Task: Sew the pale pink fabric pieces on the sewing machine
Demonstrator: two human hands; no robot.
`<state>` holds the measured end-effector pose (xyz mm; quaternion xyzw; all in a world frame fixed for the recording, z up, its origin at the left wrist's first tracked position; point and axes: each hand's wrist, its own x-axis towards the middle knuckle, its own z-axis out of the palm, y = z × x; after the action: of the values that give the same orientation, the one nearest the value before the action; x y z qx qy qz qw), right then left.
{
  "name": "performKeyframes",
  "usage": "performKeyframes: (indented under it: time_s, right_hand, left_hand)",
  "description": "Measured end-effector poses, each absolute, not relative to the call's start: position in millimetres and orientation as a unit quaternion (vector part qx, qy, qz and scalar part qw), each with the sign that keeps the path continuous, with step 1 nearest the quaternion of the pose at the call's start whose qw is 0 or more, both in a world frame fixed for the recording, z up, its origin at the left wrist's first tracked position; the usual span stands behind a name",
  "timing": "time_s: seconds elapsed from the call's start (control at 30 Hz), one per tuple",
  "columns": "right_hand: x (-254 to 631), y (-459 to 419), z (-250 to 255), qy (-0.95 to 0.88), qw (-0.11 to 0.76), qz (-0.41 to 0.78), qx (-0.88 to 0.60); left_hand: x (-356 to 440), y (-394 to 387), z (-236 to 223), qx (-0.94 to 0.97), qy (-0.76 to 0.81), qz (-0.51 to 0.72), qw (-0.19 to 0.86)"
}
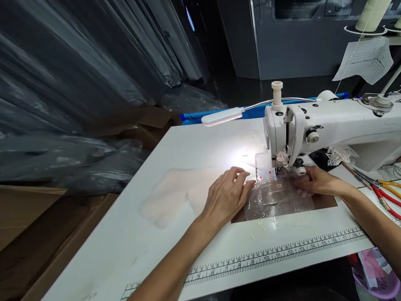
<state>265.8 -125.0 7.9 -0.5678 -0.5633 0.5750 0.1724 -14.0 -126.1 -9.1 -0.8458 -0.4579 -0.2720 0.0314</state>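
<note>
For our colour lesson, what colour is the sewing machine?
The sewing machine is white; see the head view.

The white sewing machine [332, 125] stands on the right of the white table [122, 238]. Clear plastic film [266, 202] lies at the presser foot [282, 171], over a brown sheet [326, 202]. The left hand [227, 192] is at the film's left edge; the right hand [316, 182] is beside the needle area, its fingertip contact unclear. A gooseneck lamp [222, 117] extends leftward.
</note>
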Motion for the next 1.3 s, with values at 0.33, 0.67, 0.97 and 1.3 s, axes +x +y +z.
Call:
performKeyframes:
  time_s: [0.33,0.67,0.97,1.3]
  right_hand:
    - [262,-130,8,-0.667,0.183,0.446,-0.568]
    - [231,-142,14,-0.607,0.227,0.506,-0.570]
    - [220,-135,-2,-0.727,0.239,0.429,-0.480]
    - [243,-134,-21,-0.917,0.105,0.037,-0.383]
  left_hand:
    - [1,-139,-22,-0.943,-0.235,-0.234,0.007]
    - [-6,-148,2,-0.796,-0.381,-0.276,-0.381]
    - [-9,-148,0,-0.598,-0.537,-0.231,-0.548]
    - [1,-144,-4,-0.628,-0.584,-0.313,-0.410]
